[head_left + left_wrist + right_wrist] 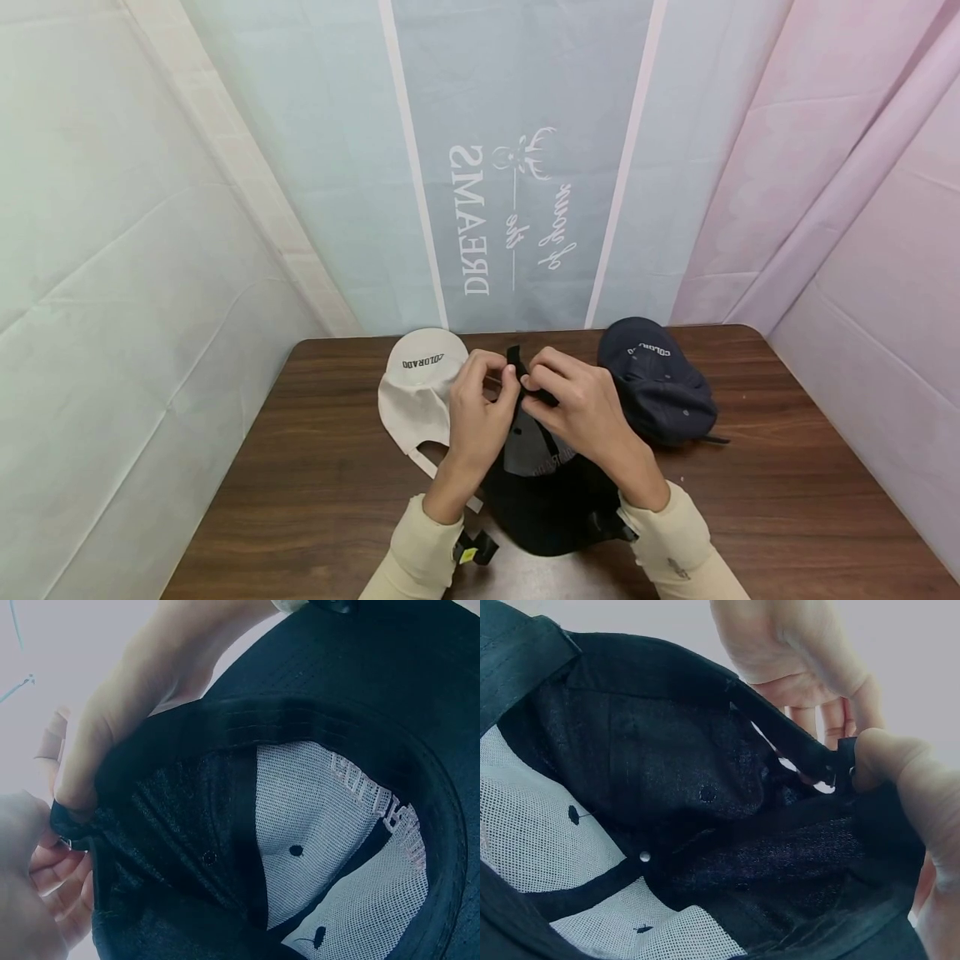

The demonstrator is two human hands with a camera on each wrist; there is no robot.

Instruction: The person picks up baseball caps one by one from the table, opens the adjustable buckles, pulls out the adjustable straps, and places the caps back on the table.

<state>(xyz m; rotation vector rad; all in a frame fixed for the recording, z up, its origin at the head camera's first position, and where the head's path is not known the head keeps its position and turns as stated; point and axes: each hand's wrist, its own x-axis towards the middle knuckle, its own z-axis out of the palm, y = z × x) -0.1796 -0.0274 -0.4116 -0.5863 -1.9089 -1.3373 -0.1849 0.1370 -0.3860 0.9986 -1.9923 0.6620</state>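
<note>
White cap (416, 392), black cap (543, 517) and navy cap (656, 383) on a wooden surface (795, 475).
The white cap lies by the far edge, left of its middle; the left hand (482, 421) pinches the black cap's strap (514, 357) — that cap is midway across, brim toward the near edge; the right hand (585, 408) pinches the strap too — the navy cap lies near the far edge, toward the right corner.

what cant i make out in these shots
Head view, white cap: part is hidden behind the left hand.
Head view, black cap: lettering too dim and small to read fully.
Head view, yellow label: any print is too small.
Left wrist view, black brim: cut off by the top and right edges.
Right wrist view, strap: part is covered by fingers.
</note>
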